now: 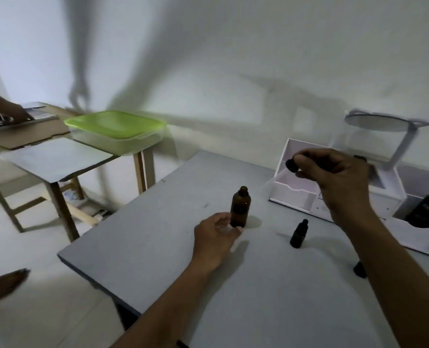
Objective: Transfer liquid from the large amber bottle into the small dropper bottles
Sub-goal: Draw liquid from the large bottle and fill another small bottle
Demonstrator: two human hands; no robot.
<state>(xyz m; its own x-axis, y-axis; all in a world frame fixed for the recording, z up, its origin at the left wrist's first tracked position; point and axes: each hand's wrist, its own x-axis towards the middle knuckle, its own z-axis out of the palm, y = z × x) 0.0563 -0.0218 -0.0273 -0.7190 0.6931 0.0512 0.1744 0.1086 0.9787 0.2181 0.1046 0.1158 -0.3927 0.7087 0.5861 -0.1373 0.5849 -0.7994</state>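
Head view, the only one, looks down on a grey table (158,247) with the large amber bottle (240,207) standing upright near its middle, neck bare and open. The left hand (217,237) sits low at the bottle's foot, thumb and forefinger curled round the base and apparently touching it. That placing reads as a steadying hold, so the open bottle does not tip or slide. The right hand (334,172) is raised well above the table toward the far side, its fingertips pinching a small dark cap (291,165), most likely the amber bottle's own. Held up and off to the side, the cap leaves the neck free. One small dropper bottle (300,233) stands upright on the table to the right of the amber one, near it but apart, within easy reach for filling. Blur hides whether its top is on or off. A small dark object (360,270) shows at the edge of the right forearm, too hidden to name. Behind the raised hand a white organiser (296,192) lies open, with a dark jar (427,208) in its right compartment, probably where the bottles are kept. No liquid seems to have been transferred yet, so the task looks to be at its opening step.
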